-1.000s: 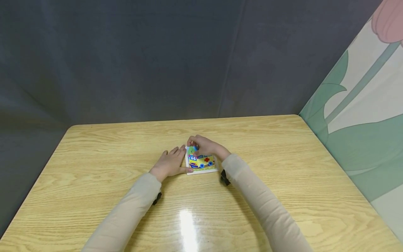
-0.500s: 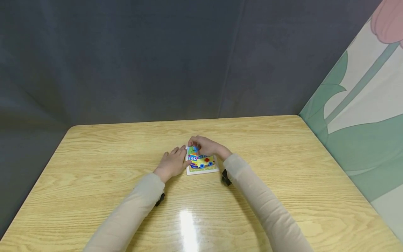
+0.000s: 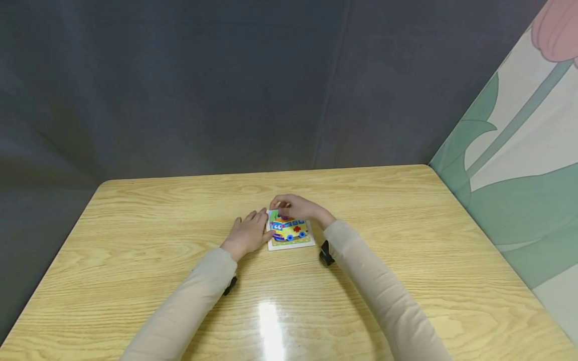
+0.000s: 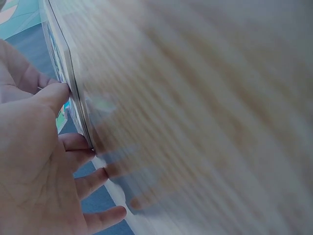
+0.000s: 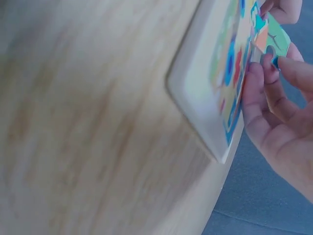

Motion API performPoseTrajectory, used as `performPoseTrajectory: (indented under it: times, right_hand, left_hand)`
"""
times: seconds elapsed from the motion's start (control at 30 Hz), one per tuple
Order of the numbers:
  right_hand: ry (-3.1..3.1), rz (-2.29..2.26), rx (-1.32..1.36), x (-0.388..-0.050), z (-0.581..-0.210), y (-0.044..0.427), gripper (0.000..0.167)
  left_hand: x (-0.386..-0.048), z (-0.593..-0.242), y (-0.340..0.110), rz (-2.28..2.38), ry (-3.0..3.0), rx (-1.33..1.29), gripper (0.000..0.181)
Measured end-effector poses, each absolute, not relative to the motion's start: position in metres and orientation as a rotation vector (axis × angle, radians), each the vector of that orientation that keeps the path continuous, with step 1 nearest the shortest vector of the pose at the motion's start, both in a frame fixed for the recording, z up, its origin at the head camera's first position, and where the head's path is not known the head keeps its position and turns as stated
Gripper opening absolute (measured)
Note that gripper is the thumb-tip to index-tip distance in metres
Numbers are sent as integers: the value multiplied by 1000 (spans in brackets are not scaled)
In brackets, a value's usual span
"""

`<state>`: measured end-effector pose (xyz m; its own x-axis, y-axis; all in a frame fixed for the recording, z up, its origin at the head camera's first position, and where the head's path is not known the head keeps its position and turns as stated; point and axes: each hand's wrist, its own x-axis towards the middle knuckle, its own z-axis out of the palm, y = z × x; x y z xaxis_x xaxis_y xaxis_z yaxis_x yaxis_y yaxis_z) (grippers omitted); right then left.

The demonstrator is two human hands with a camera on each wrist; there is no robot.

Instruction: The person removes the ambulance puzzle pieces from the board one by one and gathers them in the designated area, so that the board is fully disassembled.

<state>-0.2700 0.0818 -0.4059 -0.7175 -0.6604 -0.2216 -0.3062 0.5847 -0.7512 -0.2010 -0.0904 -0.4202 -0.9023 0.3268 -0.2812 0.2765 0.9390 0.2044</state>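
Note:
A white-framed picture puzzle (image 3: 292, 246) of a yellow ambulance lies on the table. At its left edge rests my left hand (image 3: 247, 234), fingers spread and fairly straight, thumb on the frame; the left wrist view shows this thumb (image 4: 55, 95) against the edge. My right hand (image 3: 299, 207) reaches over the puzzle's top part, fingers bent. In the right wrist view, the thumb and fingers of my right hand (image 5: 281, 105) pinch a small piece at a green, tilted part (image 5: 278, 39) of the picture. The fingers hide most of the held piece.
The wooden table (image 3: 180, 200) surrounds the puzzle. A dark curtain (image 3: 217, 90) hangs behind its far edge, and a panel with a flower print (image 3: 519, 200) stands along the right. Black wrist devices (image 3: 325, 254) sit under both sleeves.
My left thumb has moved up from the puzzle's lower left corner along its left side. My right hand has shifted slightly to the right, and more of the ambulance's windows shows.

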Motion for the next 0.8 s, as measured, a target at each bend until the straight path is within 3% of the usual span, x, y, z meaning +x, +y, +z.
performPoseTrajectory:
  times: [0.4, 0.8]
  right_hand:
    - [2440, -923, -533, -271, -411, 75, 21]
    - [2391, -951, -558, -272, -410, 78, 20]
  left_hand:
    - [-198, -421, -89, 220, 2812, 456, 60]
    - [-196, -424, -88, 184, 2761, 404, 66]
